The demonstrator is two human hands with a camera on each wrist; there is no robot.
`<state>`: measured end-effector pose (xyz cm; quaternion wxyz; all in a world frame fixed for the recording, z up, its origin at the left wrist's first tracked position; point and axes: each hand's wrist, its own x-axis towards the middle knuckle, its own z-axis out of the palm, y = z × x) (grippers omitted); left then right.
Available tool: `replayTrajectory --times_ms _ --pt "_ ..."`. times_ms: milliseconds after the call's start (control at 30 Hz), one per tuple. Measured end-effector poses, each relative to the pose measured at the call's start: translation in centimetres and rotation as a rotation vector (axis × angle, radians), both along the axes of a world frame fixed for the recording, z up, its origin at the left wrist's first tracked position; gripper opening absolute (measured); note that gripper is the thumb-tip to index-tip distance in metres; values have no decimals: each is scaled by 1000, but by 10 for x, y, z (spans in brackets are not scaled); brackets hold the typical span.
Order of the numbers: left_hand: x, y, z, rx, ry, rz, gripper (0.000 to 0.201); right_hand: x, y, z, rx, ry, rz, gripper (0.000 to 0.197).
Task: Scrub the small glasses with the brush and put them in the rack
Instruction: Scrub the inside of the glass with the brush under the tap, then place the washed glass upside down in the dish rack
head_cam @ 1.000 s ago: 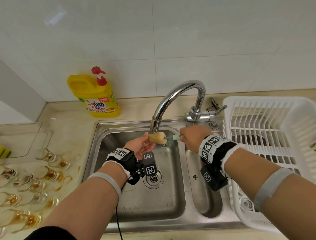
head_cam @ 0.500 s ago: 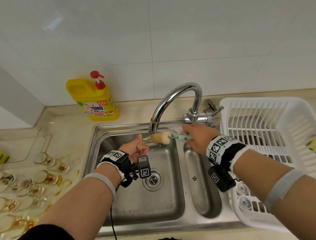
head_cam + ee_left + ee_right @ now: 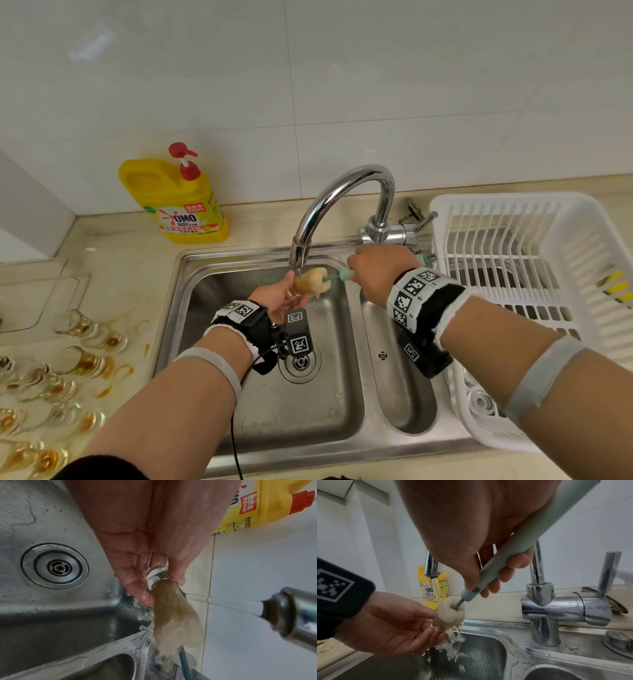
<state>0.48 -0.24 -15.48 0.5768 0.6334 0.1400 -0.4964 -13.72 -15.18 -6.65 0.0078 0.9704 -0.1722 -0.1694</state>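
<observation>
My left hand [image 3: 281,296] holds a small clear glass [image 3: 157,573] on its side between thumb and fingers, under the running tap [image 3: 298,255]. A brush with a wet, brown-stained sponge head [image 3: 175,615] is pushed into the glass mouth. My right hand [image 3: 488,584] grips the brush's pale green handle [image 3: 513,555] just right of the spout. In the head view the sponge head [image 3: 311,281] hides most of the glass. Water splashes off the sponge into the sink [image 3: 212,284]. The white rack [image 3: 582,219] stands on the right.
Several dirty small glasses [image 3: 85,329] with brown residue lie on the counter at the left. Clean glasses [image 3: 481,401] sit in the rack's near corner. A yellow detergent bottle [image 3: 178,202] stands behind the sink. The tap lever [image 3: 607,572] is beside my right hand.
The brush head slid a little right out of the glass, then went back in. Both hands stayed under the running tap.
</observation>
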Motion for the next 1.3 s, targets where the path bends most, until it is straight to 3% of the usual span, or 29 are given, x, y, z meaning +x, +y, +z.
replayTrajectory --times_ms 167,300,467,533,667,767,900,1067,1200,1300 --pt "7 3 2 -4 -15 11 34 0 2 -5 68 -53 -42 18" --pt "19 14 -6 -49 -16 140 31 -13 -7 -1 109 -58 -155 38" --pt "17 23 -13 -119 -167 79 32 -28 -12 8 155 -84 -275 26" --pt "12 20 -12 -116 -260 11 33 -31 -11 10 177 -96 -311 23" --pt "6 10 -6 50 -691 -320 25 -40 -4 16 232 -96 -369 21" --pt "1 3 -1 55 -806 -407 21 -51 -1 18 242 -105 -425 22" --pt "-3 3 -1 21 -839 -428 24 -63 0 12 282 -117 -519 32" --pt "-14 7 5 -25 -809 -422 24 -77 3 16 282 -141 -563 28" --pt "-29 2 9 -32 -809 -526 31 -103 3 22 297 -166 -591 26" --pt "-54 -10 18 -45 -849 -606 24 -126 -2 31 285 -184 -593 22"
